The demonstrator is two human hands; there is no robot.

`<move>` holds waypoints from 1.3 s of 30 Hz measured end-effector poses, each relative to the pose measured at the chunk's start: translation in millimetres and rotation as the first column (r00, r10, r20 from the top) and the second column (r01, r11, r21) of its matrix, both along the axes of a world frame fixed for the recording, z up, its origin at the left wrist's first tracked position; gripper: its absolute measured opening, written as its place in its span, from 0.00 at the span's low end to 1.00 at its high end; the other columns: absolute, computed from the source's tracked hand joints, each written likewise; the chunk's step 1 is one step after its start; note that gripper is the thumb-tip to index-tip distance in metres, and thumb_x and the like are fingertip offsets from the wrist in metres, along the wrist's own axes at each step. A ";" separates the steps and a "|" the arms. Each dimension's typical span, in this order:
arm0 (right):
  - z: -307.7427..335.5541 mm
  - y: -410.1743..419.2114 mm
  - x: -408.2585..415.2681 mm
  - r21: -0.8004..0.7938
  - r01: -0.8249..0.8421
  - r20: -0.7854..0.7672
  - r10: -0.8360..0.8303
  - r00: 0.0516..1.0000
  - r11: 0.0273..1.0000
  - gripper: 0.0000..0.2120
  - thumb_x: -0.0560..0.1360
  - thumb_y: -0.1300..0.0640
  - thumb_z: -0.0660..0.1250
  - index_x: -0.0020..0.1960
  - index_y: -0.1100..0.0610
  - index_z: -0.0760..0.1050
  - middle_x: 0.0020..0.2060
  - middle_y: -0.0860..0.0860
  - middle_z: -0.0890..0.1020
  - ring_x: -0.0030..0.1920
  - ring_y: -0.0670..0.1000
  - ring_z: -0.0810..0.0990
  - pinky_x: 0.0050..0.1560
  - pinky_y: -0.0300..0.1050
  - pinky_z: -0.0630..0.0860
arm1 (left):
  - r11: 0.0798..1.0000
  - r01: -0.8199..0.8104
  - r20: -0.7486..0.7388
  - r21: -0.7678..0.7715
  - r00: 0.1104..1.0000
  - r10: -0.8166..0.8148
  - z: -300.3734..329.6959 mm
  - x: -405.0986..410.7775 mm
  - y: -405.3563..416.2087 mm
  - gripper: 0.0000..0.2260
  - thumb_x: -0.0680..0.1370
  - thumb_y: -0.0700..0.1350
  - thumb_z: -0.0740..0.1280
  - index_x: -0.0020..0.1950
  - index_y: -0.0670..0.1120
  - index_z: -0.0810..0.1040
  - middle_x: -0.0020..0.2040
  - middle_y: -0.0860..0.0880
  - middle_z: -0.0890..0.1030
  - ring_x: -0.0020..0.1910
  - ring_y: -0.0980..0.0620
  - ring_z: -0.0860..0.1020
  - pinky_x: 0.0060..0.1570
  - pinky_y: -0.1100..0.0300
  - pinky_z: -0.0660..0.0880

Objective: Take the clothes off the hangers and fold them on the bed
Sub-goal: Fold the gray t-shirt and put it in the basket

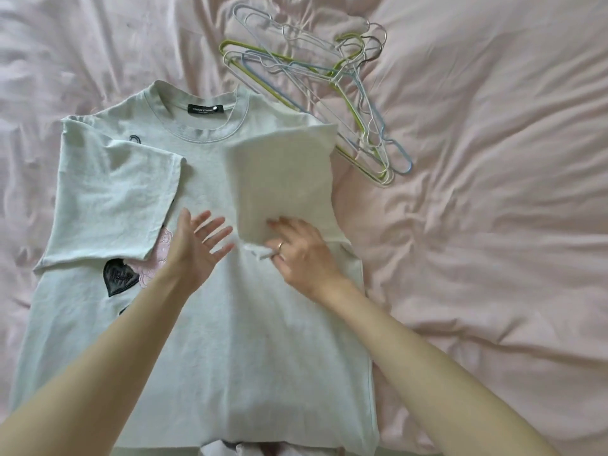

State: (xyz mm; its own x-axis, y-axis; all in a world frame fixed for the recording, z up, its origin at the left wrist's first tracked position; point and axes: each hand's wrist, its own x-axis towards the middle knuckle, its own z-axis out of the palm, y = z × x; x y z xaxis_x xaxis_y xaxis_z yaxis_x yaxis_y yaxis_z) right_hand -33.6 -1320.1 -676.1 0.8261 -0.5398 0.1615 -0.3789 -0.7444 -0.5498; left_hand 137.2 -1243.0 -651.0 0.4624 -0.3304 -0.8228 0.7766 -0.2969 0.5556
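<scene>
The right hand (299, 255) pinches the sleeve (283, 182) over the shirt (210, 291), likely to fold it in. The left hand (197, 248) hovers open beside it.

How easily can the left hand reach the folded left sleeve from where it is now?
Probably easily: the left hand hovers open just beside the left sleeve, and nothing lies between them.

Matt, soft cloth T-shirt (204, 324) on a wrinkled, faintly sheeny cloth bedsheet (493, 225), beside smooth coated-wire hangers (316, 77).
</scene>
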 end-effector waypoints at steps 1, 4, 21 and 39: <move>-7.3 7.9 -2.7 0.026 -0.060 -0.095 0.062 0.994 0.998 0.11 0.67 0.55 0.66 0.44 0.58 0.83 0.54 0.58 0.82 0.55 0.58 0.81 0.57 0.60 0.75 | 1.000 -0.007 -0.014 0.009 1.000 0.007 -2.0 3.0 2.2 0.20 0.81 0.59 0.51 0.62 0.46 0.70 0.58 0.46 0.77 0.56 0.46 0.77 0.58 0.46 0.73; -18.7 14.3 -15.0 0.067 -0.093 -0.228 0.106 0.968 0.993 0.19 0.69 0.45 0.62 0.47 0.57 0.83 0.54 0.56 0.82 0.55 0.56 0.81 0.57 0.65 0.72 | 0.998 0.046 -0.032 0.036 0.998 -0.045 -6.0 3.4 6.0 0.19 0.81 0.58 0.54 0.61 0.45 0.67 0.55 0.47 0.76 0.53 0.48 0.78 0.58 0.47 0.73; -26.6 -54.6 -25.6 0.421 0.643 -0.514 -0.417 0.750 0.639 0.23 0.74 0.43 0.65 0.61 0.58 0.70 0.58 0.55 0.78 0.60 0.58 0.75 0.51 0.46 0.69 | 0.493 0.583 0.594 0.646 0.022 -0.804 -20.3 -6.5 -136.3 0.26 0.76 0.62 0.61 0.68 0.48 0.67 0.63 0.50 0.73 0.65 0.50 0.67 0.61 0.51 0.59; -50.2 -50.8 -53.9 0.054 0.493 -0.554 -0.385 0.738 0.868 0.35 0.79 0.37 0.46 0.28 0.59 0.75 0.23 0.56 0.79 0.26 0.58 0.79 0.25 0.44 0.71 | 0.606 0.617 0.703 0.502 0.118 -0.702 -74.2 -6.5 -232.6 0.10 0.73 0.53 0.68 0.46 0.48 0.81 0.38 0.52 0.77 0.42 0.51 0.75 0.42 0.55 0.69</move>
